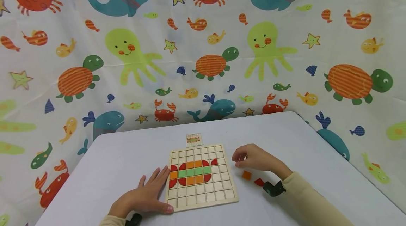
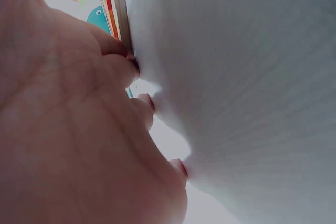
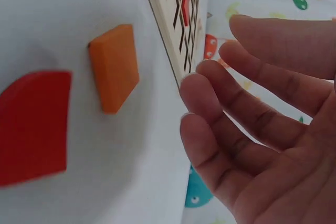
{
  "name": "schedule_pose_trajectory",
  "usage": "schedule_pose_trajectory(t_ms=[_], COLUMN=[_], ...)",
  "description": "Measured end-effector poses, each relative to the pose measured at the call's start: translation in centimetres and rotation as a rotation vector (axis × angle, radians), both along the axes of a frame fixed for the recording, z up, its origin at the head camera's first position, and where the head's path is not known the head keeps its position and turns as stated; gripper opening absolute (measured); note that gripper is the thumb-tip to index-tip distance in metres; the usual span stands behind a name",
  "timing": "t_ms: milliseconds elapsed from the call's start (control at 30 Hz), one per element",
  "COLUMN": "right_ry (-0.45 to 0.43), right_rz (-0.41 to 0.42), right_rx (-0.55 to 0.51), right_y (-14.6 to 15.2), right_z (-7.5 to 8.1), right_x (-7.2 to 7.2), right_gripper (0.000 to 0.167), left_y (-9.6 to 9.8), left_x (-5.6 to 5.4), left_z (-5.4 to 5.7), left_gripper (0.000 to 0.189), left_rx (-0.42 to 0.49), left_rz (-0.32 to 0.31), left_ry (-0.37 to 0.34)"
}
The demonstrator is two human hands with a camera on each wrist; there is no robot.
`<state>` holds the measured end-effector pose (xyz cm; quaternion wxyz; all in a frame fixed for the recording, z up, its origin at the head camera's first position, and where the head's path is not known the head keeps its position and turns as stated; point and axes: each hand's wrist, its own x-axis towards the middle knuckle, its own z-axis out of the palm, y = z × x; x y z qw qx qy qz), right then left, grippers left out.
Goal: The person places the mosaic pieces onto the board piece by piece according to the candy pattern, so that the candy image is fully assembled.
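Note:
A wooden grid board (image 1: 233, 197) lies on the white table, with red quarter-round, orange square and green square tiles (image 1: 190, 172) set in its upper and middle cells. Along the board's left edge rests my left hand (image 1: 144, 194), fingers stretched out, thumb at the near left corner. To the right of the board my right hand (image 1: 255, 157) hovers over the table, fingers loosely bent and nothing between them. Below it lie a loose orange square tile (image 3: 114, 69) and a red quarter-round tile (image 3: 37, 129), both apart from the hand.
A small pattern card (image 1: 194, 140) lies just beyond the board's far edge. Behind the white table (image 1: 133, 152) hangs a curtain (image 1: 190, 42) printed with sea animals. The right sleeve and a dark wrist strap (image 1: 274, 188) are close to the loose red tile.

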<state>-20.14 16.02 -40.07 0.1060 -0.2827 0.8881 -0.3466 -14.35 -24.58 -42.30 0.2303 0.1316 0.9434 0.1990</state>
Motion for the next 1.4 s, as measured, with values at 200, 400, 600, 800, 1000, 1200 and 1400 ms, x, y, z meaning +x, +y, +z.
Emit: schedule_pose_trajectory(t_ms=[200, 400, 600, 800, 1000, 1200, 1400], right_ry=[-0.059, -0.114, -0.207, -0.213, -0.188, -0.177, -0.184], right_rz=[-0.013, -0.007, 0.012, 0.074, 0.074, 0.064, 0.026], right_rx=[0.029, 0.018, -0.04, -0.067, -0.035, -0.019, -0.009], right_y=[1.2, 2.3, 3.3, 3.8, 3.8, 3.4, 3.0], right_z=[-0.3, -1.2, -2.2, -2.6, -3.0, -3.1, -3.0], right_x=[1.0, 1.3, 1.1, 0.8, 0.4, 0.3, 0.3], right_gripper=[0.01, 0.01, 0.02, 0.025, 0.023, 0.022, 0.025], left_y=[-0.1, -0.2, -0.2, -0.2, -0.3, -0.3, -0.2], left_x=[-0.3, -0.4, -0.5, -0.5, -0.5, -0.6, -0.6], left_z=[-0.5, -1.1, -1.3, -1.0, -0.8, -0.8, -0.8], left_gripper=[0.132, 0.133, 0.134, 0.132, 0.131, 0.133, 0.133], left_rx=[-0.004, 0.003, 0.0, -0.007, -0.009, -0.011, -0.015], left_rz=[0.005, 0.009, 0.012, -0.007, -0.021, -0.007, -0.006], left_ry=[-0.005, -0.012, -0.008, 0.002, 0.019, 0.011, 0.017])
